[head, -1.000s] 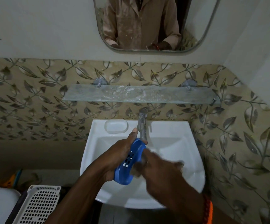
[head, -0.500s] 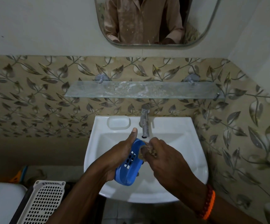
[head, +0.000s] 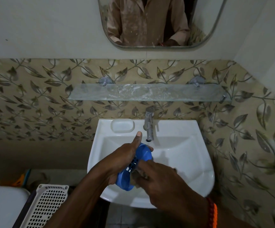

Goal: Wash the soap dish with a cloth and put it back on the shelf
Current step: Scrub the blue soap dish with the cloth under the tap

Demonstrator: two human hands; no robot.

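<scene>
My left hand [head: 122, 159] grips a blue slotted soap dish [head: 141, 153], tilted on its edge over the white sink [head: 191, 155]. The thumb points up toward the tap [head: 149, 124]. My right hand [head: 163, 180] holds a small brownish cloth [head: 137, 177] pressed against the lower inner face of the dish; the cloth is mostly hidden by fingers. A glass shelf [head: 148, 92] hangs on the wall above the tap with nothing standing on it.
A mirror [head: 158, 22] is above the shelf. The sink has a moulded soap recess [head: 122, 126] left of the tap. A white perforated basket [head: 46, 204] and a white toilet tank lid [head: 0, 206] stand at the lower left. A tiled wall closes in at the right.
My right hand has slid with the cloth from the top part of the dish down to its lower part. The left hand keeps the dish in nearly the same place.
</scene>
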